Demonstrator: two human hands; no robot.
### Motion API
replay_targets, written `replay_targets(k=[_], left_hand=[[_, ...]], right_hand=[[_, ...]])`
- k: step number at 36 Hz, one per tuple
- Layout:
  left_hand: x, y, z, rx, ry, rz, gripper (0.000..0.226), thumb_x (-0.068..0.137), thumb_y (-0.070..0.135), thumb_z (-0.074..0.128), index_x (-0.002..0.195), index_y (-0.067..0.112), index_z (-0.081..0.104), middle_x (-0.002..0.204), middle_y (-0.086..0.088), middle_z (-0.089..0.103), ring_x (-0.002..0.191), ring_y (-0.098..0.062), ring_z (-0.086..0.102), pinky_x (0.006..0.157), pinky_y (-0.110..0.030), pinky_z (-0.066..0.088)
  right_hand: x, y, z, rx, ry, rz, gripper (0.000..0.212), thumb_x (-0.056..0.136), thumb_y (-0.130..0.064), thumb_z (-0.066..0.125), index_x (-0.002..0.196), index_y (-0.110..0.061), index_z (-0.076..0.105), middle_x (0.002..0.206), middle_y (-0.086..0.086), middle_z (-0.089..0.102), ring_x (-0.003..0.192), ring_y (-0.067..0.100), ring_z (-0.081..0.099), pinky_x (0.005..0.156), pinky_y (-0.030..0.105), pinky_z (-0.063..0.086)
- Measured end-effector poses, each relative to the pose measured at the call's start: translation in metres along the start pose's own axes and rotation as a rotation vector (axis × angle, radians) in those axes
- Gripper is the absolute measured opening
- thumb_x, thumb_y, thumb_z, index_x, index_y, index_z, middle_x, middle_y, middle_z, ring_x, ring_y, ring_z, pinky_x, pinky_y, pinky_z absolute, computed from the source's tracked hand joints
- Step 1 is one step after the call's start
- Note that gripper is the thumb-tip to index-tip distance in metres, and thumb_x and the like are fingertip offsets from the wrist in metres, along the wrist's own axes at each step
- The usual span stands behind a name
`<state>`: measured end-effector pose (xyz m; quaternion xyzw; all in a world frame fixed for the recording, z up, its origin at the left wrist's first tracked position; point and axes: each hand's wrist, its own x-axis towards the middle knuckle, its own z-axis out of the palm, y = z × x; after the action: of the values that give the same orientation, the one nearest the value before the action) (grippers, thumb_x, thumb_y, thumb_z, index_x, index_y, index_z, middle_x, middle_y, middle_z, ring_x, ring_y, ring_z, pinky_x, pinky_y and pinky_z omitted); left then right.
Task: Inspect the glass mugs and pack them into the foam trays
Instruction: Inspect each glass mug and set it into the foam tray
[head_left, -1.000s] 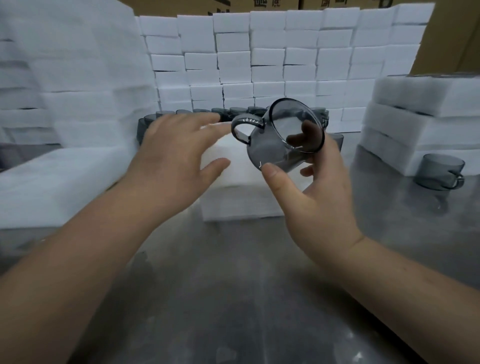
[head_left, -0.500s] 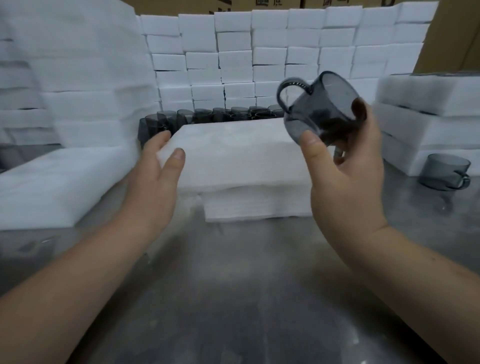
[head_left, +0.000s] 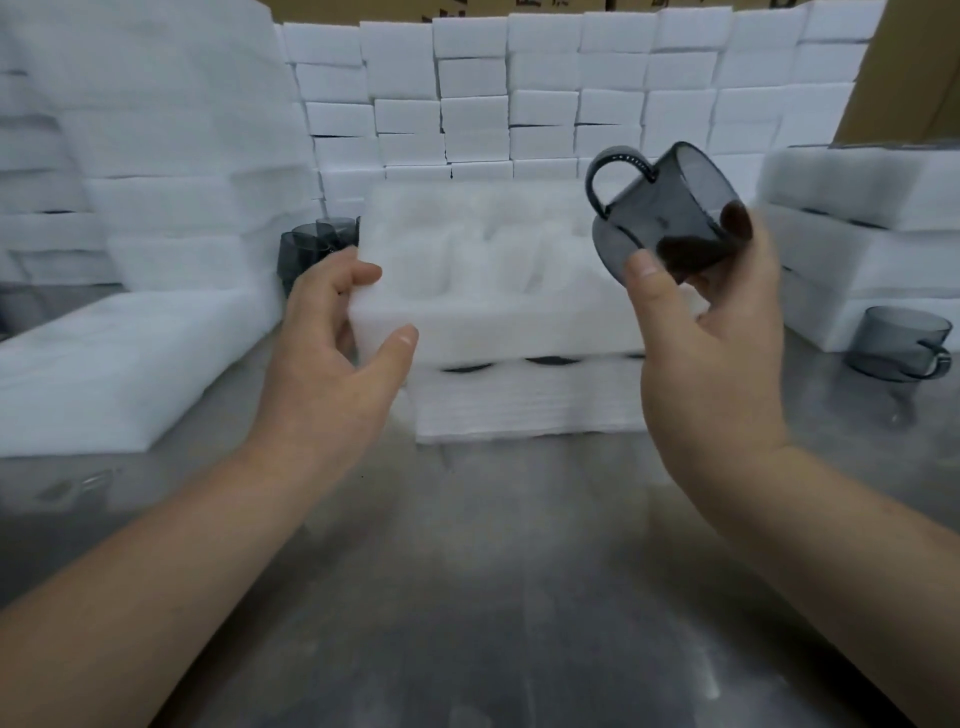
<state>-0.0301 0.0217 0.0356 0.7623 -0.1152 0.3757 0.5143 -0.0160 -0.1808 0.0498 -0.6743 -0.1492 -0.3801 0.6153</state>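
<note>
At upper right the right hand (head_left: 711, 353) pinched the tilted mug (head_left: 670, 218) with thumb and fingertips, while the left hand (head_left: 332, 332) gripped the foam tray (head_left: 498, 312) at centre, so the smooth glass could slip and break.

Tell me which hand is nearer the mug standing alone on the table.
Right. The right hand, holding another mug, is left of the lone mug; the left hand grips the foam tray, farther left.
</note>
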Motion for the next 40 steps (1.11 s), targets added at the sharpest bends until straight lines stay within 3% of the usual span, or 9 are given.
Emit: replay_targets(k=[6, 10, 13, 16, 22, 29, 34, 37, 40], left_hand=[[0.0, -0.004, 0.0, 0.047, 0.039, 0.025, 0.038, 0.085, 0.017, 0.065, 0.098, 0.046, 0.046, 0.121, -0.003, 0.056, 0.084, 0.011, 0.057, 0.067, -0.002, 0.042], [0.0, -0.001, -0.002, 0.145, 0.082, 0.061, 0.025, 0.085, 0.034, 0.058, 0.099, 0.05, 0.045, 0.112, 0.003, 0.056, 0.077, 0.017, 0.052, 0.064, 0.001, 0.036], [0.002, 0.003, -0.005, 0.236, 0.14, 0.179, 0.022, 0.085, 0.039, 0.048, 0.106, 0.031, 0.05, 0.107, 0.012, 0.046, 0.085, 0.014, 0.045, 0.077, 0.001, 0.032], [0.002, 0.006, -0.005, 0.289, 0.147, 0.297, 0.027, 0.089, 0.031, 0.04, 0.104, 0.011, 0.049, 0.116, 0.0, 0.04, 0.106, 0.0, 0.04, 0.095, -0.004, 0.025], [-0.001, 0.008, -0.005, 0.178, 0.078, 0.246, 0.009, 0.087, 0.042, 0.037, 0.09, 0.034, 0.037, 0.109, 0.018, 0.047, 0.101, 0.019, 0.043, 0.088, -0.003, 0.029], [-0.003, -0.001, 0.001, 0.179, -0.117, 0.203, 0.015, 0.085, 0.047, 0.035, 0.098, 0.041, 0.035, 0.13, 0.014, 0.035, 0.117, 0.021, 0.031, 0.099, -0.002, 0.02], [-0.002, -0.004, 0.001, 0.224, -0.131, 0.152, 0.03, 0.078, 0.054, 0.039, 0.107, 0.051, 0.033, 0.141, 0.011, 0.027, 0.125, 0.008, 0.025, 0.098, 0.003, 0.014], [0.0, -0.006, -0.001, 0.204, -0.16, 0.095, 0.028, 0.076, 0.051, 0.051, 0.101, 0.056, 0.038, 0.14, 0.018, 0.029, 0.125, 0.012, 0.027, 0.102, -0.003, 0.018], [0.002, -0.007, -0.003, 0.251, -0.146, 0.203, 0.024, 0.079, 0.04, 0.056, 0.097, 0.047, 0.044, 0.132, 0.024, 0.032, 0.12, 0.019, 0.029, 0.1, -0.004, 0.023]], right_hand=[[-0.002, -0.001, 0.0, -0.015, -0.042, -0.012, 0.041, 0.079, -0.041, 0.056, 0.115, -0.041, 0.036, 0.113, -0.024, 0.049, 0.102, -0.014, 0.045, 0.084, 0.0, 0.032], [-0.002, -0.007, 0.0, 0.014, -0.02, -0.048, 0.047, 0.081, -0.039, 0.056, 0.123, -0.028, 0.04, 0.117, -0.015, 0.052, 0.106, -0.004, 0.049, 0.091, 0.009, 0.036], [-0.002, -0.013, 0.0, 0.035, -0.006, -0.096, 0.062, 0.081, -0.043, 0.054, 0.131, -0.008, 0.04, 0.122, -0.002, 0.053, 0.109, 0.002, 0.05, 0.095, 0.018, 0.039], [-0.002, -0.015, -0.001, 0.063, -0.012, -0.128, 0.065, 0.081, -0.043, 0.048, 0.129, -0.001, 0.04, 0.117, -0.001, 0.054, 0.106, 0.003, 0.052, 0.095, 0.023, 0.041], [-0.001, -0.016, -0.001, 0.085, -0.017, -0.117, 0.061, 0.082, -0.042, 0.048, 0.127, -0.002, 0.041, 0.115, -0.003, 0.055, 0.108, 0.006, 0.053, 0.098, 0.029, 0.042], [0.001, -0.013, -0.002, -0.016, -0.016, -0.087, 0.054, 0.081, -0.039, 0.057, 0.127, -0.014, 0.043, 0.111, -0.015, 0.053, 0.102, -0.003, 0.05, 0.091, 0.014, 0.038], [-0.002, -0.015, -0.002, -0.113, -0.054, -0.16, 0.048, 0.076, -0.041, 0.06, 0.119, -0.031, 0.04, 0.106, -0.026, 0.051, 0.103, -0.005, 0.049, 0.099, 0.031, 0.038], [-0.004, -0.014, -0.001, -0.12, -0.083, -0.184, 0.042, 0.075, -0.039, 0.064, 0.107, -0.044, 0.038, 0.103, -0.028, 0.049, 0.104, -0.001, 0.049, 0.094, 0.019, 0.037], [-0.004, -0.015, 0.0, -0.102, -0.106, -0.187, 0.041, 0.072, -0.044, 0.063, 0.102, -0.048, 0.036, 0.101, -0.028, 0.049, 0.101, -0.009, 0.049, 0.089, 0.009, 0.035]])
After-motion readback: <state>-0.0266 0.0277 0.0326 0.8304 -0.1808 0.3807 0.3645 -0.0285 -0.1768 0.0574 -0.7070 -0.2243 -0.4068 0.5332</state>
